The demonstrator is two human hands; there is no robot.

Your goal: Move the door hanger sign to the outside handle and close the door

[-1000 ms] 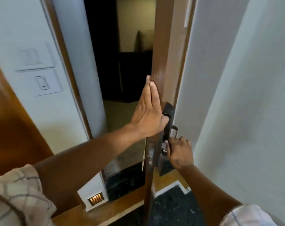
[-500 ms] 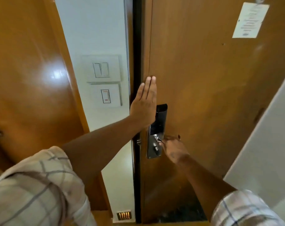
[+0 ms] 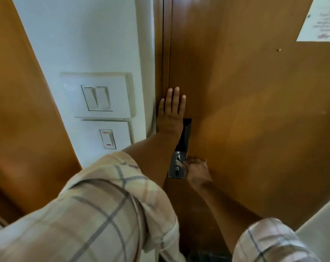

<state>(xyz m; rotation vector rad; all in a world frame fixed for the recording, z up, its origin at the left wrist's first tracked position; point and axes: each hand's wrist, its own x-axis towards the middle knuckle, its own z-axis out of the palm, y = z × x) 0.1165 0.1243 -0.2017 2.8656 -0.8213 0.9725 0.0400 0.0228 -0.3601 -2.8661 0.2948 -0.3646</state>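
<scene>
The brown wooden door (image 3: 245,110) stands flush in its frame, with no gap showing along its left edge. My left hand (image 3: 170,112) lies flat on the door near that edge, fingers together and pointing up, just above the lock. My right hand (image 3: 195,171) is closed around the inside door handle, which it mostly hides, beside the metal lock plate (image 3: 176,167) with its black upper panel (image 3: 185,135). The door hanger sign is not in sight.
White wall switch plates (image 3: 98,95) sit left of the frame. Another wooden door (image 3: 18,110) fills the far left. A printed paper notice (image 3: 321,19) hangs on the door at upper right. A pale wall corner (image 3: 322,224) shows at lower right.
The door swung from wide open to fully shut in its frame. My left hand stayed flat on it near the edge, and my right hand kept hold of the handle.
</scene>
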